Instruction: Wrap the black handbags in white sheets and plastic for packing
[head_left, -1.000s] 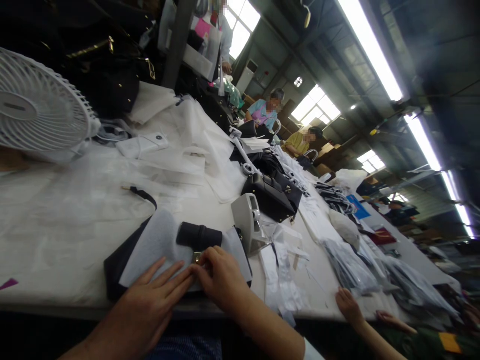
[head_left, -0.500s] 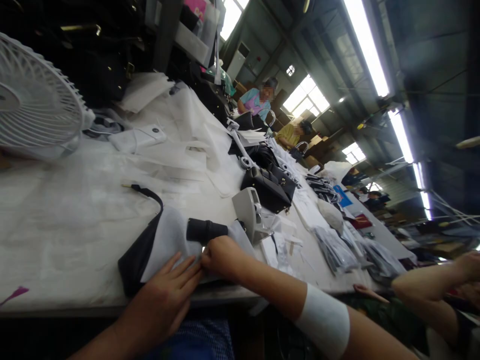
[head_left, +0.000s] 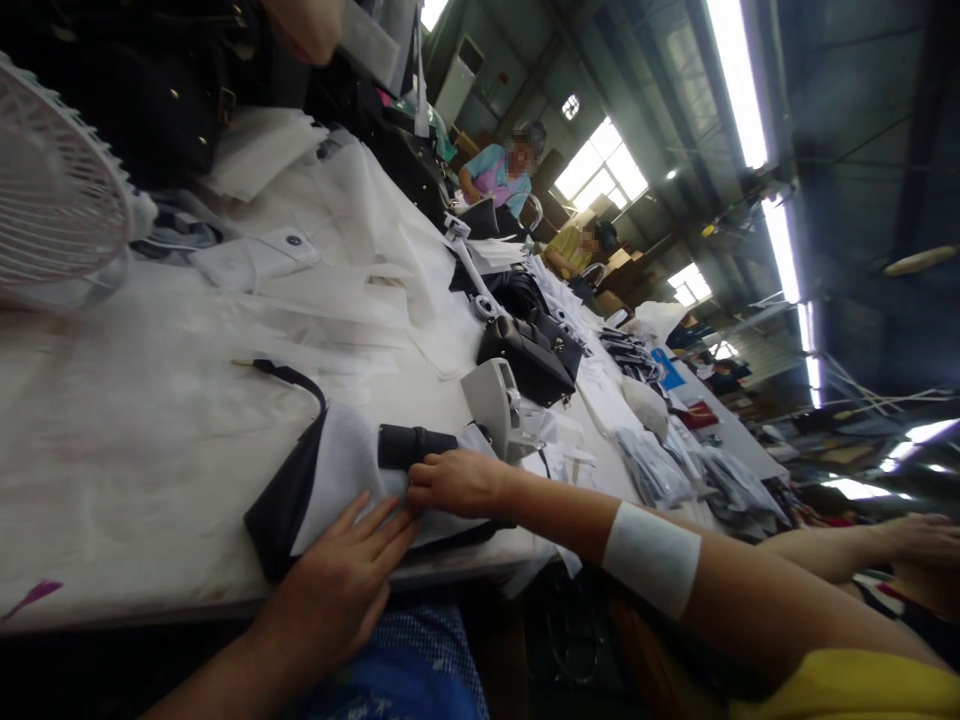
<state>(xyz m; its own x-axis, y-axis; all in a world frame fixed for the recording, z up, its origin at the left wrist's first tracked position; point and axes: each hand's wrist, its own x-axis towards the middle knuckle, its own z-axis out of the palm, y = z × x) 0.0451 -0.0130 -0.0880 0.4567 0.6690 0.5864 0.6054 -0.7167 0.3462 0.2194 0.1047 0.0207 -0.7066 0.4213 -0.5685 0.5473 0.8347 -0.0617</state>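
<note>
A black bag lies on its side near the table's front edge, with a pale grey soft sheet over it. A thin black strap with a gold-coloured tip curves away from its back corner. Across the sheet is a wide black band. My left hand rests flat on the sheet, fingers stretched out. Beside its fingertips, my right hand has its fingers curled together against the sheet, just below the band. What they pinch, if anything, is hidden.
A white fan stands at the left. Behind the bag are a grey tape dispenser and a black handbag. White sheets cover the back of the table. Another person's hand shows at top left, another's arm at right.
My right hand's fingers have shifted slightly and stay curled at the sheet. My left hand stays flat. Another person's hand has appeared at top left. The whole view has shifted a little.
</note>
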